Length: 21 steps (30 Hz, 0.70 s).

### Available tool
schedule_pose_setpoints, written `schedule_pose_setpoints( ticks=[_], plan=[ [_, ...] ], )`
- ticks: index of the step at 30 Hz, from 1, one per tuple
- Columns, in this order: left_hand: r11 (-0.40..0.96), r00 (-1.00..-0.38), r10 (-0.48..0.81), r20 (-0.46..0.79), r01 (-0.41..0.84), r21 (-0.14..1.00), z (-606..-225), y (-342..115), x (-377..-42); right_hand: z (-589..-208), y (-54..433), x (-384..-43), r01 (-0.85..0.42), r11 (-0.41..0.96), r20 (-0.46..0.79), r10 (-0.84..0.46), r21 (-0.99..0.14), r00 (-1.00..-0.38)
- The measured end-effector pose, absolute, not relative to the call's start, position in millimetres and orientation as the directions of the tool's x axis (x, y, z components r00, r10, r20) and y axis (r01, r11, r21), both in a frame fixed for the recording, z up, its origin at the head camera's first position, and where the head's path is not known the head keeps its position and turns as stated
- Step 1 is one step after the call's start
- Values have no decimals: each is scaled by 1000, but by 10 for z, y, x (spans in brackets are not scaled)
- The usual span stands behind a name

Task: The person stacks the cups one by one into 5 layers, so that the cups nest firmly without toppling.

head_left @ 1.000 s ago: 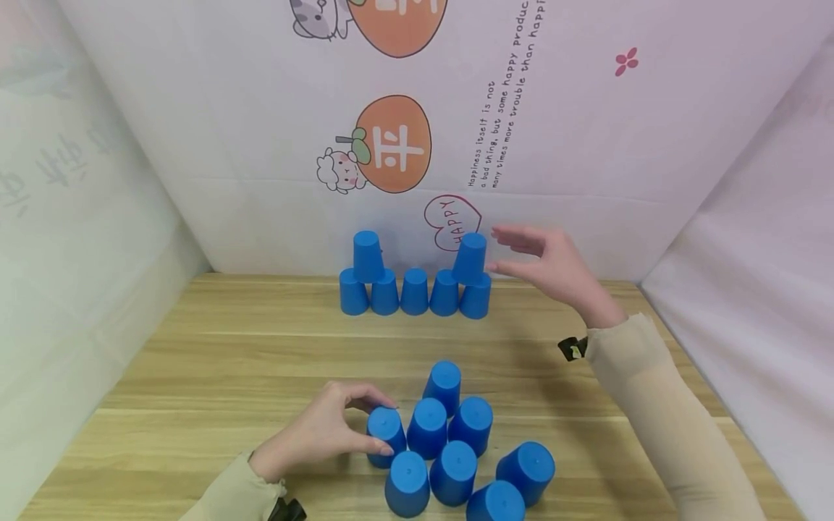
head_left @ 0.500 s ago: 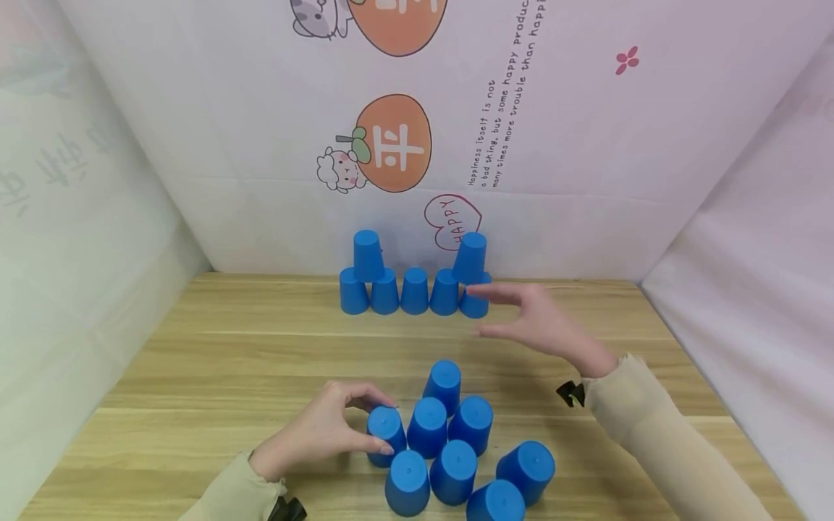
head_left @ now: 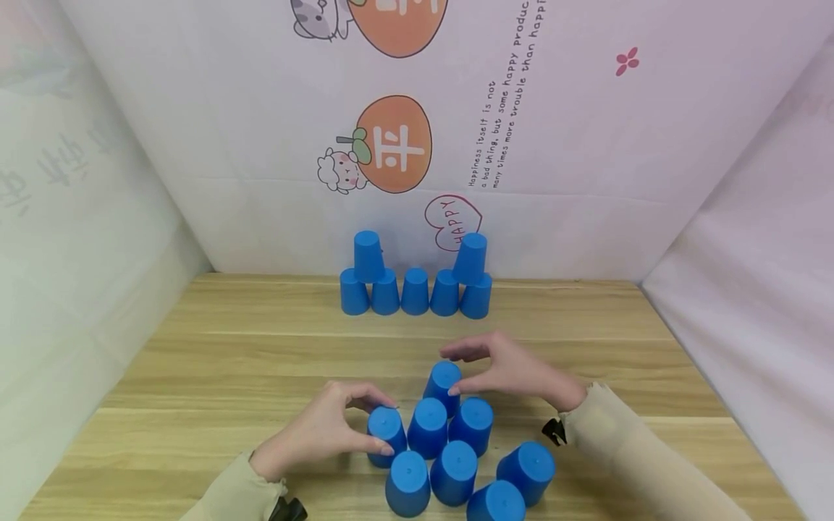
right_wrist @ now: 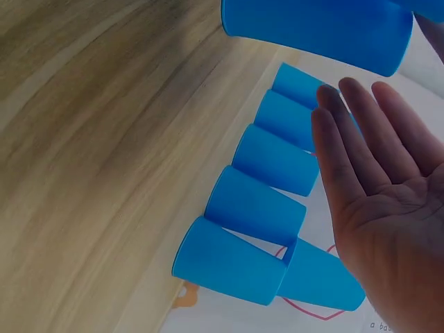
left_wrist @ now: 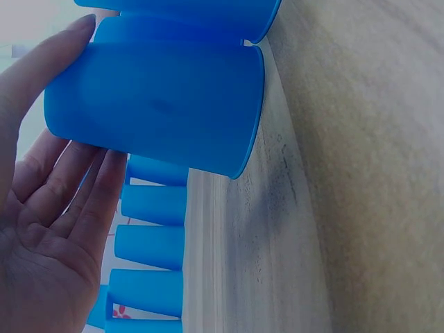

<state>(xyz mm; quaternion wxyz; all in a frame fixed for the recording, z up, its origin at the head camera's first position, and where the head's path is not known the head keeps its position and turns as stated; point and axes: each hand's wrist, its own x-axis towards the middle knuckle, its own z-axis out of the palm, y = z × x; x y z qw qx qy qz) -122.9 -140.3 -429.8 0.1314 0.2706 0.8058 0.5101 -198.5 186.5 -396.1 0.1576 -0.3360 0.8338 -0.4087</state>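
Note:
Upside-down blue plastic cups stand in two sets on the wooden table. In the nearer cluster, my left hand [head_left: 329, 427] grips the leftmost cup [head_left: 384, 428], thumb on the near side and fingers behind; the left wrist view shows this cup [left_wrist: 159, 104] between them. My right hand [head_left: 511, 370] is around the farthest cup [head_left: 441, 383] of that cluster, its thumb at the near side. The right wrist view has its fingers [right_wrist: 374, 139] straight, with a gap to the cup [right_wrist: 319, 31].
Along the back stands a row of several cups [head_left: 415, 291], with a second-level cup [head_left: 368, 257] at the left end and another upper cup [head_left: 470, 258] at the right. More cups [head_left: 454, 474] crowd the front, including two [head_left: 526, 470] at the right. A printed cloth [head_left: 554, 231] hangs behind.
My right hand has come down from beside the upper right cup of the back row toward me, to the farthest cup of the near cluster. The left hand has stayed still.

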Motion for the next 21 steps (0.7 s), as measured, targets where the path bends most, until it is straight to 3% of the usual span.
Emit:
schedule_pose_setpoints(
  ticks=[16, 21],
  plan=[
    [321, -809, 580, 90, 329, 888, -4291, -1422, -1232, -3956, 1821, -2001, -434, 471, -13, -688, -768, -725],
    [298, -832, 524, 180, 377, 877, -4141, -1443, -1334, -3959, 1827, -2005, -431, 467, -13, -690, -772, -724]
  ],
)
